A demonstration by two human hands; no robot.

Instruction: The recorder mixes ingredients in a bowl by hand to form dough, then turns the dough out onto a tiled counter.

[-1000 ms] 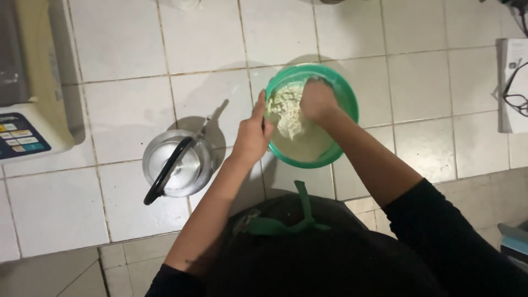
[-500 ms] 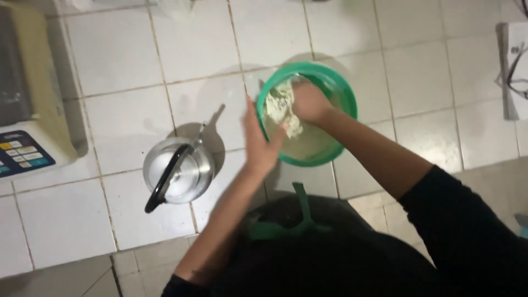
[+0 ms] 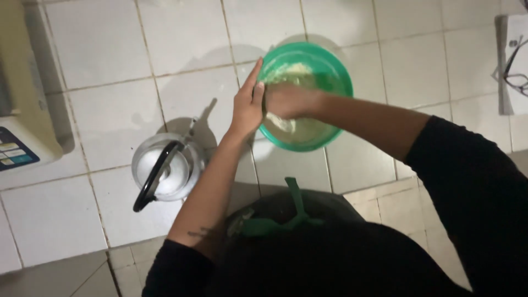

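Dough [image 3: 286, 124] sits in one green bowl [image 3: 335, 71], right hand [image 3: 289, 102] gripping it, left hand [image 3: 247, 107] flat against the rim.

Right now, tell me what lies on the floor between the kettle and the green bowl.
In the head view, only bare white tile shows between the kettle and the green bowl; the left hand and its forearm cross above it.

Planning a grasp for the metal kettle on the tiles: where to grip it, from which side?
Grip the kettle by its black handle, coming straight down from above. The handle arches across the top, free of the body, running diagonally from lower left to upper right; close across its middle. The spout points up-right, so avoid that side.
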